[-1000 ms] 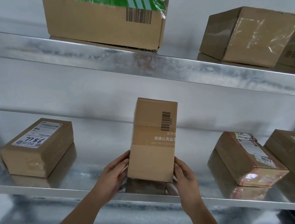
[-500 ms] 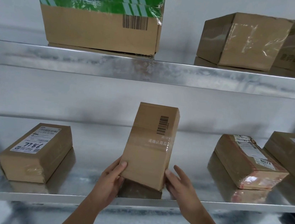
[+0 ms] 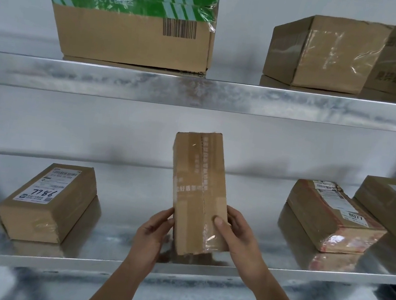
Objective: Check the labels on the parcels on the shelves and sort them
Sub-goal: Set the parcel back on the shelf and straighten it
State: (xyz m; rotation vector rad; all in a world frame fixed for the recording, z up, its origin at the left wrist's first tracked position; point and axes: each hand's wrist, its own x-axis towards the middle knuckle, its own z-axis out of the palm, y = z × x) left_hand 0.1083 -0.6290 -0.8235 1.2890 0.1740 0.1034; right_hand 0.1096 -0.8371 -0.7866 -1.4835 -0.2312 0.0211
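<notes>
Head view: held parcel (image 3: 198,189), label side hidden

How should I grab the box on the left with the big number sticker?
Take the labelled box by its two long side faces, one hand on each, reaching in from the open front of the lower shelf. It lies flat with its label facing up and bare shelf on both sides, so there looks to be room for fingers, and holding the sides keeps the label uncovered.

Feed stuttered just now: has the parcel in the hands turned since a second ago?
Yes. The held parcel has turned: its taped seam now faces the camera where the barcode did. It stands in the same spot on the lower shelf, between the flat parcels.
</notes>
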